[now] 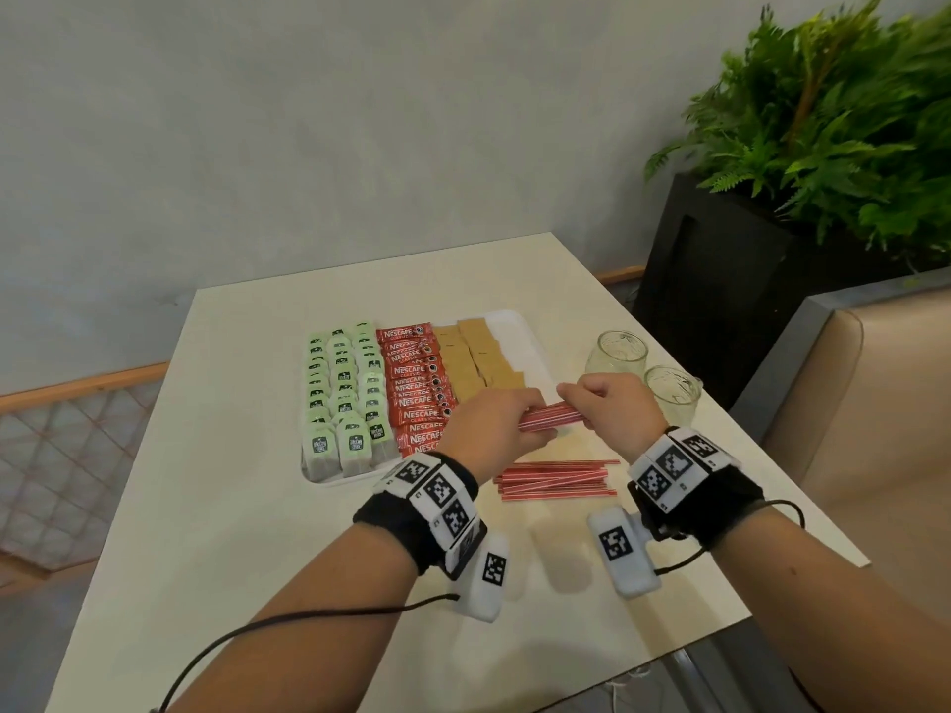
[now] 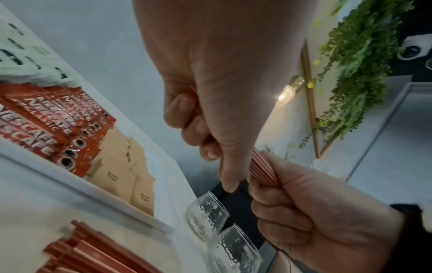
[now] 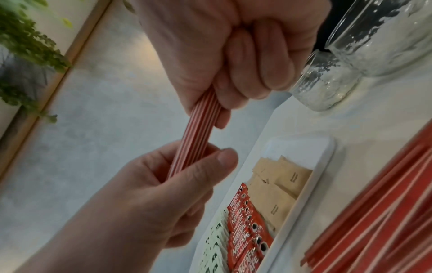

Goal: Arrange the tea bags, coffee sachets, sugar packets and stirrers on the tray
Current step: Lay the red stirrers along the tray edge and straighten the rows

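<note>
Holding a small bundle of red-and-white stirrers between them, both hands hover just above the near right end of the tray: the left hand curls its fingers round one end and the right hand closes in a fist round the other, so the sticks span the short gap from palm to palm. Beyond the left hand, the tea bags fill the far-left part of the tray, the coffee sachets run in a column beside them, and the sugar packets lie directly ahead of the left knuckles; the bare strip of tray ahead of the right hand looks like the place left for the stirrers. Below both wrists, on the table, a loose pile of stirrers is yet to be gathered. Just beyond the right hand stand two empty glass jars. The likely trouble lies in the grip and the crowding: if either hand loosens unevenly while squaring the ends, the smooth sticks could fan out and spill across the sugar packets, upsetting that row. A swing of the right hand outward could knock the nearer jar, which stands close to the table edge. Setting the bundle down askew would leave it riding on the tray's rim.
</note>
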